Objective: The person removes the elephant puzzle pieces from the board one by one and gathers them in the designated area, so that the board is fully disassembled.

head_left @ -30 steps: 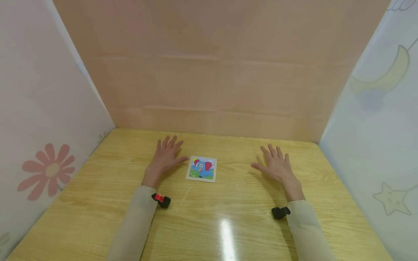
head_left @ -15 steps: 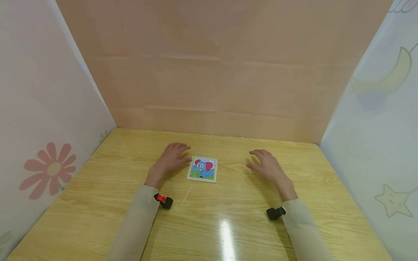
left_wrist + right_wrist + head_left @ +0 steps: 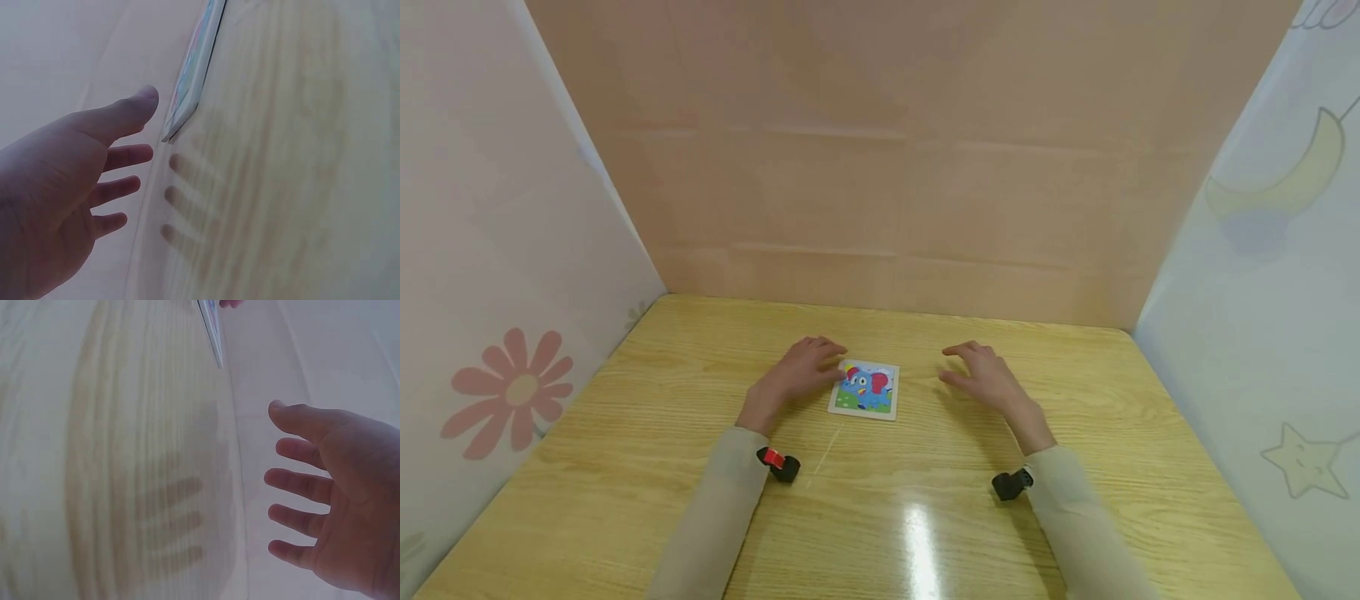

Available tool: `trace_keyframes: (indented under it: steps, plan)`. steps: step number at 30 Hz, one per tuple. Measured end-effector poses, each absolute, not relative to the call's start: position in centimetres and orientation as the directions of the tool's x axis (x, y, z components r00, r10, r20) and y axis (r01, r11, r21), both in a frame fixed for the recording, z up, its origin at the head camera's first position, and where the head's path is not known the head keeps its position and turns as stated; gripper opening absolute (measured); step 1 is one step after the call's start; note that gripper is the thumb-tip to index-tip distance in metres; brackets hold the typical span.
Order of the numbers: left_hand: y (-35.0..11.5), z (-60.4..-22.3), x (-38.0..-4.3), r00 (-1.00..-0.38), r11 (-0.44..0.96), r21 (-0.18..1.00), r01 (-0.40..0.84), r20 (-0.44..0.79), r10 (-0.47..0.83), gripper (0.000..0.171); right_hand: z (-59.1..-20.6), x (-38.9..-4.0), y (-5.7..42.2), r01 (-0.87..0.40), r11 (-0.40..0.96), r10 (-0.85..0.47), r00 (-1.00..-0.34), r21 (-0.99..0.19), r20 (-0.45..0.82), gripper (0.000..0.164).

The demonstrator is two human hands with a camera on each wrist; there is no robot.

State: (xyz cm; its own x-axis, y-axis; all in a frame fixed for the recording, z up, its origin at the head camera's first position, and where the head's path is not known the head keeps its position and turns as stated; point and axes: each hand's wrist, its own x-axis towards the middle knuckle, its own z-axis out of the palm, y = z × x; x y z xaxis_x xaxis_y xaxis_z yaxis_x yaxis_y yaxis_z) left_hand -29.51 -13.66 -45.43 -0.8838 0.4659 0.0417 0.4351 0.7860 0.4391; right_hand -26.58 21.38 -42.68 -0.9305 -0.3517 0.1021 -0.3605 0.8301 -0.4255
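A small square picture puzzle point(image 3: 865, 392) with a blue elephant and a pale border lies flat on the wooden table, a little left of centre. My left hand point(image 3: 793, 375) hovers at its left edge, the thumb tip overlapping that edge in the head view. The left wrist view shows the fingers point(image 3: 125, 156) loosely bent, holding nothing, beside the puzzle's corner point(image 3: 190, 94). To the right of the puzzle, my right hand point(image 3: 988, 379) is held over the table with a gap between them. Its fingers point(image 3: 300, 484) are relaxed and spread, with nothing in them.
The wooden table point(image 3: 880, 500) ends at a tan back panel point(image 3: 880, 183). Side panels stand left point(image 3: 512, 208) and right point(image 3: 1285, 292), printed with a flower, moon and star. Each wrist carries a small black camera, left point(image 3: 784, 467) and right point(image 3: 1011, 483).
Both hands have moved inward toward the puzzle, the right one farther. Their fingers went from widely spread and straight to loosely bent. The puzzle stays in place.
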Motion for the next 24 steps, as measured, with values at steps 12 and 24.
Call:
trace_keyframes:
  steps: [12, 24]
  plan:
    - [-13.2, -45.6, -29.5, -0.868, 0.771, 0.445, 0.456, 0.030, 0.496, 0.042, -42.5, -27.2, 18.3, -0.407, 0.810, -0.406, -0.909, -0.423, 0.099, 0.048]
    - [-12.6, -45.4, -29.7, -0.852, 0.759, 0.449, 0.471, 0.007, 0.524, 0.042, -42.7, -27.8, 16.2, -0.422, 0.809, -0.437, -0.897, -0.410, 0.062, 0.043]
